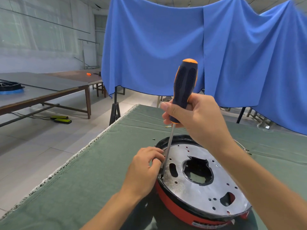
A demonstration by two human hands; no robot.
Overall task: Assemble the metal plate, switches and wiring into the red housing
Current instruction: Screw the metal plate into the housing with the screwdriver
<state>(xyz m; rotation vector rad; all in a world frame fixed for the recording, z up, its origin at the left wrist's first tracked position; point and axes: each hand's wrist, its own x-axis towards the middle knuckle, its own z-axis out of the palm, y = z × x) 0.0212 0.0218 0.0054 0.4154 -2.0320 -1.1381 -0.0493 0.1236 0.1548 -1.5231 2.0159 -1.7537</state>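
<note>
Green cloth [83, 188]; red housing [174, 206], perforated metal plate [196, 190] atop; right hand [196, 117] clasps screwdriver [184, 90]; left hand [146, 168] pinching.

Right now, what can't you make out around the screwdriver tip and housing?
- Screw at the screwdriver tip: too small, and the left hand crowds it in the head view.
- What the left hand's fingertips pinch by the shaft: hidden by the fingers.
- Inside the red housing: covered by the metal plate; openings show only dark.
- Housing label: cut off by the bottom edge.
- Small bits on the green cloth: too small.
</note>
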